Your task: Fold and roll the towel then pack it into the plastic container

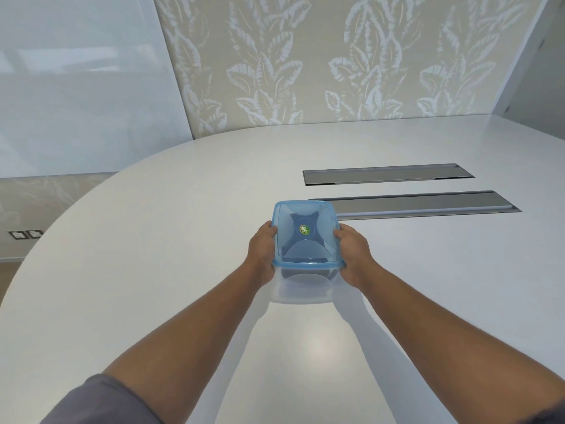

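Note:
A clear plastic container [301, 289] with a translucent blue lid [305, 234] stands near the middle of the white table. A round green sticker sits on the lid's centre. My left hand [263, 255] grips the container's left side just under the lid's rim. My right hand [353, 255] grips its right side the same way. A dark shape shows through the lid and wall; what it is cannot be told. No towel is plainly visible.
The white oval table [153, 270] stretches all around the container. Two long grey metal cable hatches [388, 172] [428, 205] lie just behind and to the right of it. A leaf-patterned wall panel [336, 56] rises behind the table.

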`<control>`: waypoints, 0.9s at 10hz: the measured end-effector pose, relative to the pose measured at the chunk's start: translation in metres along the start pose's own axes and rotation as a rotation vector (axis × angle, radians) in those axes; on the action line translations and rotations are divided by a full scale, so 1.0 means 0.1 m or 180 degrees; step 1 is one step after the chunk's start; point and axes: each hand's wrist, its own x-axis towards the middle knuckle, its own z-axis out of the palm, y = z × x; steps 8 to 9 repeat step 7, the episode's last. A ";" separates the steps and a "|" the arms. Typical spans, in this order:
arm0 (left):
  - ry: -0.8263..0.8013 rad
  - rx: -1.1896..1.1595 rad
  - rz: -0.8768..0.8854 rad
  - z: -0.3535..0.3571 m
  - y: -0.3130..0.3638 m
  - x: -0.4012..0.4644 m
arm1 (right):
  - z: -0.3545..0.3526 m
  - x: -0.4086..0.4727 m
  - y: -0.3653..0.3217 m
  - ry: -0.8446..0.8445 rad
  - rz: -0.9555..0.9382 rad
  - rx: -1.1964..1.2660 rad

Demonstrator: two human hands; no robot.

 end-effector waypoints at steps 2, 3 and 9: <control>0.0056 0.0027 0.0027 -0.05 -0.04 -0.02 | 0.04 -0.05 0.03 -0.0076 -0.0087 0.0000; 0.0079 -0.0012 0.0034 -0.05 -0.04 -0.02 | 0.04 -0.07 0.04 -0.0105 -0.0120 -0.0089; 0.0315 0.2205 0.1050 -0.05 0.12 -0.15 | -0.05 -0.23 -0.09 -0.0053 -0.0849 -0.1479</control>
